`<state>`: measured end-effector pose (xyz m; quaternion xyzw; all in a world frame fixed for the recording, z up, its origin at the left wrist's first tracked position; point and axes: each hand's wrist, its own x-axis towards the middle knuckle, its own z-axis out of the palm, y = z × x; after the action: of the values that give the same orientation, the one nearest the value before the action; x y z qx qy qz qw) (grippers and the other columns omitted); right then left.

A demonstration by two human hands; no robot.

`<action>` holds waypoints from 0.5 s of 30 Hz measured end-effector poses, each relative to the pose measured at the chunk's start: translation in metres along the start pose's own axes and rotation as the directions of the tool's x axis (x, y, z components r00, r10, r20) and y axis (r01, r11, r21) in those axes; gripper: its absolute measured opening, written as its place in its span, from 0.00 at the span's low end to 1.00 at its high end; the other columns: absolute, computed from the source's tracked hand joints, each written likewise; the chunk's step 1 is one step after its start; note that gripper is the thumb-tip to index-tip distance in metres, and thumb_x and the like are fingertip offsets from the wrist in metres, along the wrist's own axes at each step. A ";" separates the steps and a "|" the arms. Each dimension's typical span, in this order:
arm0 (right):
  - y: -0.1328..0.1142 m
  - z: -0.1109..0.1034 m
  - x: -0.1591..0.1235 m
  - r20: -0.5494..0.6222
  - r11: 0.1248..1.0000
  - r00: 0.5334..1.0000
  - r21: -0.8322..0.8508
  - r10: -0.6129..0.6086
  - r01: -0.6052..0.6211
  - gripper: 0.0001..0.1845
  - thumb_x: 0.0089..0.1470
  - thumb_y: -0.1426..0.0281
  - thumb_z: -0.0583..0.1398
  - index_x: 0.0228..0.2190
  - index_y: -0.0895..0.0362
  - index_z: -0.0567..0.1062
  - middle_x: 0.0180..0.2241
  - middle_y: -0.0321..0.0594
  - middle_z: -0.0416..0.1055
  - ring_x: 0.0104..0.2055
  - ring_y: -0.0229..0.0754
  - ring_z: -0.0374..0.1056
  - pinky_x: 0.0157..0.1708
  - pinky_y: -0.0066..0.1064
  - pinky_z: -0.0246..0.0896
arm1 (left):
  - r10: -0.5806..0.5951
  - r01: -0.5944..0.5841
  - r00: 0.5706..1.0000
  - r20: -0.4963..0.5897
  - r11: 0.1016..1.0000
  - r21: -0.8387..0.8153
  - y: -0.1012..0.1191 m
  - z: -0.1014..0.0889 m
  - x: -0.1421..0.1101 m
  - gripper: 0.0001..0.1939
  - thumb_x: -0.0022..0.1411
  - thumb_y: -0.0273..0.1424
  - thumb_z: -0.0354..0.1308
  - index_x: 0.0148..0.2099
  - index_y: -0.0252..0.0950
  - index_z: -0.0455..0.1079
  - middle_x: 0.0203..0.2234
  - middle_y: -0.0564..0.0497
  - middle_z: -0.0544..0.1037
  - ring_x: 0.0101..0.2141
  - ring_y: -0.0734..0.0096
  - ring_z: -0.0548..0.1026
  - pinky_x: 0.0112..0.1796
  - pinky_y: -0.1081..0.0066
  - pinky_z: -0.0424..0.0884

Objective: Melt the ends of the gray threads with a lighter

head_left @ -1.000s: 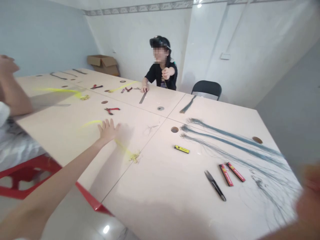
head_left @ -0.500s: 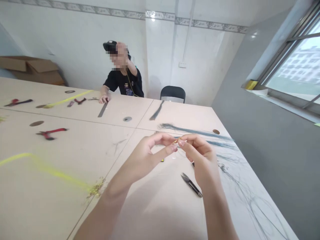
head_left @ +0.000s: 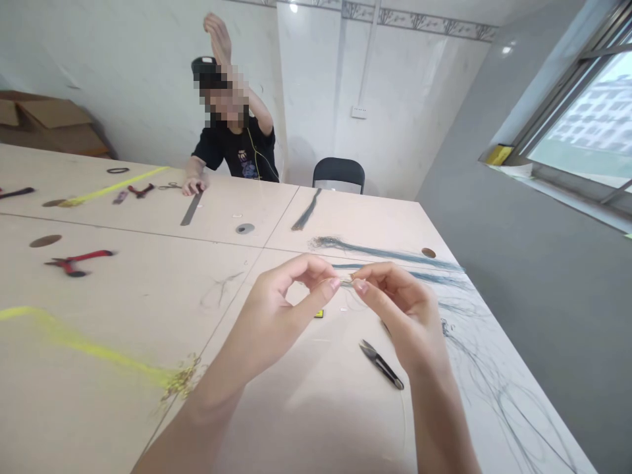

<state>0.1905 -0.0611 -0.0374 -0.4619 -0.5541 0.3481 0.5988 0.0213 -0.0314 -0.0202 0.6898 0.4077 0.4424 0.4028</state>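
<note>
Your grip is closed in a two-handed pinch: the fingertips (head_left: 334, 284) of your left hand (head_left: 269, 322) and your right hand (head_left: 402, 316) meet on a tiny gold-coloured piece (head_left: 346, 282), too small to say exactly what it is. That piece sits between your hands, held in the air above the pale laminate tabletop (head_left: 148, 289). Holding it up in front of your view likely makes something so small easier to see and control. Your fingers curl inward, and your forearms rise toward each other from the bottom of the view.

Just below your right hand lie black thread snips (head_left: 380, 364), their blades pointing away from you. A small yellow packet (head_left: 318, 313) shows past your hands. Long blue-grey fibre strands (head_left: 385, 255) stretch across the far right of the tabletop. To your left lie a yellow cord with a gold tangle (head_left: 180, 378) and red-handled pliers (head_left: 74, 261). Across the tabletop, a co-worker in a black T-shirt (head_left: 241, 155) raises one arm, their other hand beside a steel ruler (head_left: 191, 209).
</note>
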 end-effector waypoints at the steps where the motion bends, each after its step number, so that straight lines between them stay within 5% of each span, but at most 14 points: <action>1: -0.001 -0.001 -0.001 -0.008 0.999 1.000 -0.036 -0.021 0.021 0.04 0.57 0.64 0.65 0.32 0.50 0.80 0.23 0.31 0.65 0.25 0.34 0.57 0.25 0.28 0.53 | 0.007 -0.007 1.000 0.011 1.000 0.007 0.000 -0.001 -0.001 0.06 0.65 0.34 0.60 0.34 0.41 0.73 0.28 0.59 0.74 0.33 0.79 0.71 0.32 0.80 0.66; 5: -0.005 -0.002 -0.004 -0.030 0.993 0.998 -0.097 -0.063 0.060 0.04 0.56 0.65 0.66 0.30 0.51 0.80 0.25 0.32 0.66 0.26 0.33 0.57 0.26 0.29 0.53 | 0.031 -0.031 0.999 0.017 0.999 0.019 0.002 -0.002 -0.002 0.06 0.65 0.33 0.60 0.34 0.41 0.73 0.28 0.59 0.74 0.33 0.79 0.71 0.33 0.80 0.67; 11: -0.008 0.004 -0.005 0.029 0.987 0.988 0.049 0.154 -0.155 0.08 0.55 0.64 0.66 0.26 0.53 0.77 0.21 0.30 0.59 0.25 0.34 0.54 0.27 0.30 0.50 | 0.014 -0.015 1.000 -0.026 0.998 -0.053 0.001 0.001 0.000 0.06 0.65 0.37 0.62 0.35 0.43 0.75 0.30 0.59 0.76 0.34 0.78 0.72 0.33 0.80 0.68; 15: -0.008 0.006 -0.003 -0.014 0.987 0.988 0.054 0.153 -0.153 0.08 0.54 0.64 0.65 0.26 0.53 0.77 0.21 0.31 0.61 0.24 0.34 0.53 0.26 0.30 0.50 | -0.033 0.033 0.999 0.003 0.992 -0.123 -0.002 0.005 0.003 0.08 0.64 0.40 0.63 0.35 0.44 0.76 0.29 0.59 0.76 0.31 0.79 0.71 0.32 0.80 0.67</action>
<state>0.1834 -0.0655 -0.0306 -0.4901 -0.5022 0.4034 0.5872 0.0265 -0.0285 -0.0226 0.6572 0.3909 0.4596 0.4518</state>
